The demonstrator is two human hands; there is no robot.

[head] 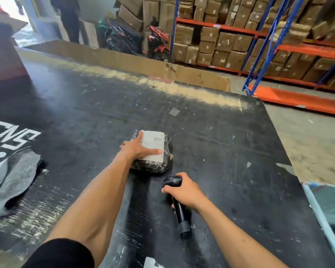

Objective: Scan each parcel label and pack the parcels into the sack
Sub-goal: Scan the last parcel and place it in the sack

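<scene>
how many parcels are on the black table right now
1: the black-wrapped parcel lies mid-table under the left hand. Others may sit out of view.

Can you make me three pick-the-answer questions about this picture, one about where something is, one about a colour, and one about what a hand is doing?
1. Where is the parcel?
A. on the black table
B. on a shelf
C. inside the sack

2. What colour is the label on the parcel?
A. red
B. white
C. green

3. What is the right hand doing?
A. resting open on the table
B. holding the scanner
C. lifting a box

Answers:
1 A, the parcel lies flat on the table under the left hand.
2 B, the label is a white sheet against the dark wrapping.
3 B, its fingers are closed around the black scanner.
</scene>
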